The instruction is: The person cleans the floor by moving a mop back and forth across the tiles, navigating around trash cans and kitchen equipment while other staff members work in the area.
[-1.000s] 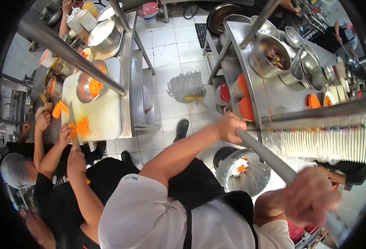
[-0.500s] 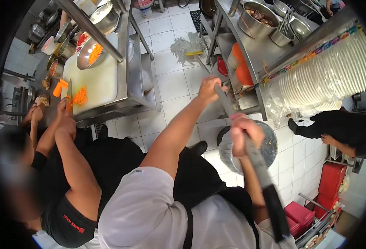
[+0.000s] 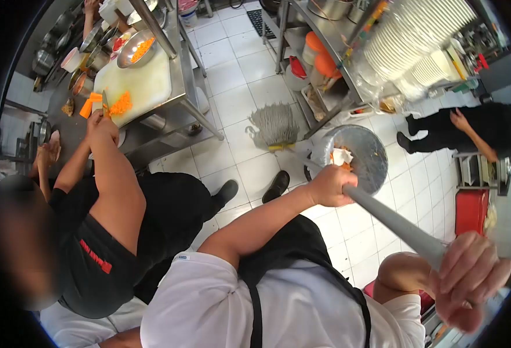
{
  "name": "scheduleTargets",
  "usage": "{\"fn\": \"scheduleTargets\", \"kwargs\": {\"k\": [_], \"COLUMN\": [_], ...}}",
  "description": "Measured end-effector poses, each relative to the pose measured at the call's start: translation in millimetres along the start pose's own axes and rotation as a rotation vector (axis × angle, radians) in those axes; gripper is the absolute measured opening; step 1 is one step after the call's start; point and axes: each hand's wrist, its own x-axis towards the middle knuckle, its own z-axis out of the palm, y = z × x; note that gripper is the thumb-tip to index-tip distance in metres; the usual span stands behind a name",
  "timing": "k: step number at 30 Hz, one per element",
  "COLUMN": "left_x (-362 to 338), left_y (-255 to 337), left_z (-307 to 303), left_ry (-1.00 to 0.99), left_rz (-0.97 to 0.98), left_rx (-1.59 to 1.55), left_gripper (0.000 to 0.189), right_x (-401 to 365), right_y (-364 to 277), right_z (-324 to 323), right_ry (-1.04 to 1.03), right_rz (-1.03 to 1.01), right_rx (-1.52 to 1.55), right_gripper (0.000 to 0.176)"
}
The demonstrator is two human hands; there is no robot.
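A mop (image 3: pixel 397 223) with a long grey handle slants across the view. Its grey string head (image 3: pixel 274 124) lies on the white tiled floor, joined by a yellow clamp. My left hand (image 3: pixel 332 187) is wrapped round the handle at its middle. Farther up, close to the camera, my right hand (image 3: pixel 470 278) is closed round the upper end, which it partly hides. Just beyond my left hand stands a lined waste bin (image 3: pixel 374 156) with orange scraps and something white inside.
On the left, a co-worker's hand (image 3: pixel 100 123) works at a cutting board (image 3: pixel 145 81) with chopped orange pieces. A metal shelf unit (image 3: pixel 325 107) holds orange-lidded tubs. Stacked white containers (image 3: pixel 412 40) stand at upper right. Another person (image 3: pixel 475 130) stands at the right.
The mop head has come nearer across the floor. My right hand has moved right and down with the upper handle; my left hand has come lower and right. The view has shifted.
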Motion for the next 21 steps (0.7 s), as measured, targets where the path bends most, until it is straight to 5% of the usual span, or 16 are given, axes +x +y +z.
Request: {"fn": "scheduleTargets", "kwargs": {"k": [1,7,11,14,16,21], "left_x": [-11,-26,-34,-47,-68,-64], "left_y": [7,-14,-92,-152,-175,-108], "left_z": [10,32,20,7,5,37], "left_ry": [-0.068,-0.093,-0.081,-0.012,0.121,0.264], "left_rz": [0.033,0.305,0.184,-0.123,-0.030,-0.176], "left_rx": [-0.021,0.079,0.264,0.466,0.679,0.515], "left_gripper": [0.030,0.028,0.016,0.024,0.029,0.036], "right_x": [-10,-80,-145,-223,-244,-227], "right_y": [-14,-33,30,98,116,67], "right_z": [-4,20,13,-4,5,-16], "right_ry": [-0.109,0.137,0.136,0.165,0.159,0.177], "right_rz": [-0.022,-0.052,-0.099,0.174,0.280,0.282], "right_rx": [0.061,-0.308,-0.340,-0.456,-0.439,-0.329], "right_gripper": [0.040,0.036,0.029,0.013,0.010,0.014]}}
